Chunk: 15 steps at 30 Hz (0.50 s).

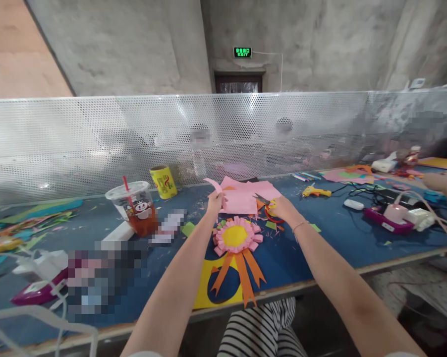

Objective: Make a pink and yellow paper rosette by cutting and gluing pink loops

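Observation:
My left hand (216, 202) is closed on pink paper (242, 199), gripping its left side, where a narrow curled pink strip (214, 185) sticks up past the fingers. Scissors (261, 200) with dark blades and red-yellow handles are in my right hand (282, 209), their blades parted at the paper's right edge. Between my forearms lies a paper rosette (235, 236) with a yellow centre, pink looped petals and orange ribbon tails (252, 275). Beneath the tails is a yellow sheet (203, 287) with a round hole cut out.
To the left stand a plastic cup (143, 213) with a red straw and a yellow tape roll (164, 182). Rightward lie a yellow glue gun (314, 192), cables and a purple power strip (389, 221). A perforated metal screen (134, 139) backs the table. Another person's hand (442, 183) shows far right.

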Motion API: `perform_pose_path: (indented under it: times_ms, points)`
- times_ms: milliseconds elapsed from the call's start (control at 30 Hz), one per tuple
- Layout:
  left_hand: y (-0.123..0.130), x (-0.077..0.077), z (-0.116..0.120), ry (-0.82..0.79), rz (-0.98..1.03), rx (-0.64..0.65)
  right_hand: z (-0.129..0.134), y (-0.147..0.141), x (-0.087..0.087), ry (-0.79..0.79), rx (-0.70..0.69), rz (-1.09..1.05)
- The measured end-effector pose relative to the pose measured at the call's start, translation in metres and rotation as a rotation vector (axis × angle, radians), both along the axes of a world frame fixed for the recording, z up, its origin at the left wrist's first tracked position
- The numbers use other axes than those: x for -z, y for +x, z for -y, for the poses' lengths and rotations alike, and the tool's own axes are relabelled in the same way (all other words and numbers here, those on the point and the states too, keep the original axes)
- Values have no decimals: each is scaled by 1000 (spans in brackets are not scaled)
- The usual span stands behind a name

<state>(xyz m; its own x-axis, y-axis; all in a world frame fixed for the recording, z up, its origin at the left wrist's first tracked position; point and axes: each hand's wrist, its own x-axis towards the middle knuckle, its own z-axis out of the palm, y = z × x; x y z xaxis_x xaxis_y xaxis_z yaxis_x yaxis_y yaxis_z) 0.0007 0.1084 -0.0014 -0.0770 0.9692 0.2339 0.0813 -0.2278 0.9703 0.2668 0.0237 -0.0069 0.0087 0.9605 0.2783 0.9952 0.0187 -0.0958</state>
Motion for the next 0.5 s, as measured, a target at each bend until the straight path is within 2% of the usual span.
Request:
perform_pose_path:
  times_ms: [133,233,300,400,500]
  points:
    - [14,-6,6,42,-90,115,-1,-4,1,157,54,-130]
    - [23,-12,15,34,-172,226,-4,-15,1,222,-148,-388]
    - [30,-18,27,61,-335,352,-5,-26,2,205,-291,-638]
    - [37,-29,55,157,-548,519,-4,-38,3,121,-424,-978]
    - [33,-35,85,216,-648,563,-1,-44,3,6,-550,-1189]
